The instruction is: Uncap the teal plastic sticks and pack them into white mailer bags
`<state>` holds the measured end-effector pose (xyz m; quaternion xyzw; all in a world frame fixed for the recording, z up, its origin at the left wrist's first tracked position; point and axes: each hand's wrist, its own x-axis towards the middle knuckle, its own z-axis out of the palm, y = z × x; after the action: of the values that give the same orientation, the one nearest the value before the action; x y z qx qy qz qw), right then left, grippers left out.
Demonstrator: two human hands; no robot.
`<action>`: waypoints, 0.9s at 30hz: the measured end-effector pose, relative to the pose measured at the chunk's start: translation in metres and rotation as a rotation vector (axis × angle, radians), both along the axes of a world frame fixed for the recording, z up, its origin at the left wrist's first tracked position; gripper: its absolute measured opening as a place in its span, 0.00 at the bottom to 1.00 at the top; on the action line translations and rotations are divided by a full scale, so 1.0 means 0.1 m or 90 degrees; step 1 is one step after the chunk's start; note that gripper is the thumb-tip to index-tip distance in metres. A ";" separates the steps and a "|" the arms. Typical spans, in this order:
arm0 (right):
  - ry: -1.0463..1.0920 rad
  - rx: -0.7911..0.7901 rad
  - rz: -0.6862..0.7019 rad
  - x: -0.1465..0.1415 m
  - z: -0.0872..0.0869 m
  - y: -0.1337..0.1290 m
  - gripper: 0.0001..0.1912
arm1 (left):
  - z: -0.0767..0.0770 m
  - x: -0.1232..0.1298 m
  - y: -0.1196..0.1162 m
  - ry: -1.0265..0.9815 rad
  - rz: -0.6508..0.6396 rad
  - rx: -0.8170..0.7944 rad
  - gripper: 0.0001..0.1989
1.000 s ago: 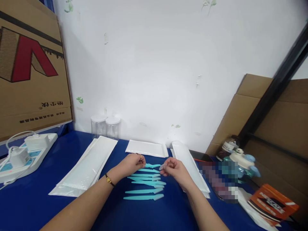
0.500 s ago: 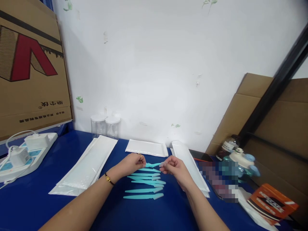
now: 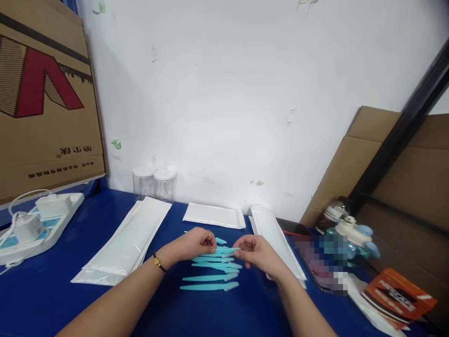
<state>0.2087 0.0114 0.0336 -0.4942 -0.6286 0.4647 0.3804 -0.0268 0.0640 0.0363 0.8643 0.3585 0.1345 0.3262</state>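
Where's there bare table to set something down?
Bare blue table lies nearer than the closest teal tool, and between the power strip and leftmost white packets. It's crowded around the orange pouch and dark bottle, and around the left hand and right hand.

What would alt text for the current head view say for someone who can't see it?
A person's left hand and right hand hold a turquoise tool over a row of similar tools on a blue table. White packets lie to both sides and behind; two clear jars stand by the wall.
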 end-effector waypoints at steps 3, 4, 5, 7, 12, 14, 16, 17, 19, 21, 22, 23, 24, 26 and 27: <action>-0.135 0.135 -0.155 0.23 0.10 0.02 0.13 | 0.02 -0.01 -0.06 0.065 -0.033 -0.049 0.10; -0.205 0.182 -0.212 0.31 0.12 0.03 0.11 | 0.03 -0.01 -0.07 0.080 -0.041 -0.063 0.09; -0.284 0.215 -0.245 0.37 0.12 0.04 0.09 | 0.03 -0.01 -0.09 0.088 -0.047 -0.072 0.09; -0.417 0.243 -0.250 0.44 0.08 0.07 0.07 | 0.03 -0.01 -0.11 0.088 -0.051 -0.074 0.10; -0.656 0.222 -0.165 0.32 -0.10 0.11 0.09 | 0.00 0.01 -0.05 0.070 0.033 0.095 0.09; -0.718 0.223 -0.146 0.24 -0.13 0.11 0.10 | -0.05 0.01 0.00 0.082 0.074 0.187 0.08; -0.750 0.219 -0.125 0.19 -0.15 0.12 0.08 | -0.11 0.00 0.04 0.103 0.088 0.241 0.07; -0.757 0.220 -0.116 0.17 -0.15 0.11 0.07 | -0.13 0.00 0.06 0.114 0.089 0.258 0.07; -0.765 0.230 -0.105 0.14 -0.15 0.11 0.05 | -0.17 0.01 0.08 0.133 0.081 0.285 0.05; -0.763 0.249 -0.100 0.11 -0.15 0.10 0.06 | -0.19 0.02 0.09 0.151 0.066 0.318 0.04; -0.756 0.259 -0.098 0.10 -0.15 0.10 0.06 | -0.20 0.03 0.09 0.161 0.061 0.338 0.05; -0.745 0.268 -0.098 0.09 -0.14 0.09 0.06 | -0.19 0.03 0.08 0.172 0.057 0.360 0.06; -0.730 0.274 -0.102 0.09 -0.14 0.09 0.06 | -0.19 0.04 0.08 0.182 0.056 0.381 0.08; -0.692 0.271 -0.114 0.09 -0.12 0.08 0.05 | -0.18 0.05 0.07 0.199 0.057 0.410 0.10; -0.667 0.261 -0.117 0.10 -0.12 0.07 0.05 | -0.18 0.05 0.08 0.205 0.056 0.417 0.11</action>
<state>0.2184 0.0187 0.0220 -0.6277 -0.7648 -0.0090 0.1448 -0.0216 0.0716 0.0181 0.9167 0.3799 0.1186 -0.0345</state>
